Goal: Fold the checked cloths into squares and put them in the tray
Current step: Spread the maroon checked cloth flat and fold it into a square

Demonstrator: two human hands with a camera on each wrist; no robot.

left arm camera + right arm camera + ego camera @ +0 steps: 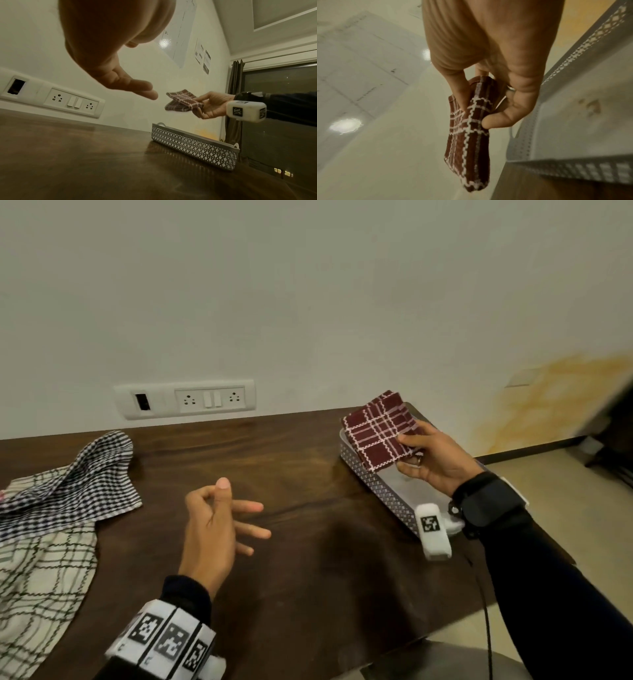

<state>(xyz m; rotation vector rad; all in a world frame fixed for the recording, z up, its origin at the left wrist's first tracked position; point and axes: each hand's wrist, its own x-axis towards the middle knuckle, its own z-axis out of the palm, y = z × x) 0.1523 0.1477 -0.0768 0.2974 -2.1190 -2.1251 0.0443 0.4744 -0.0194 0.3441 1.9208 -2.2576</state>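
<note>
My right hand (416,455) pinches a folded maroon checked cloth (376,429) by one corner and holds it in the air above the far end of the grey lattice tray (380,491). The left wrist view shows that cloth (181,101) well clear of the tray's rim (193,135). In the right wrist view thumb and fingers (498,120) clamp the cloth (471,142). My left hand (222,518) hovers over the table's middle, fingers loosely spread, holding nothing. Two unfolded cloths lie at the left: a small black-and-white check (78,477) and a cream one with dark lines (41,577).
The dark wooden table (291,559) meets a white wall with a socket and switch panel (186,398). The table's right edge runs just behind the tray, with tiled floor (565,487) beyond. A cable (486,611) hangs from my right wrist.
</note>
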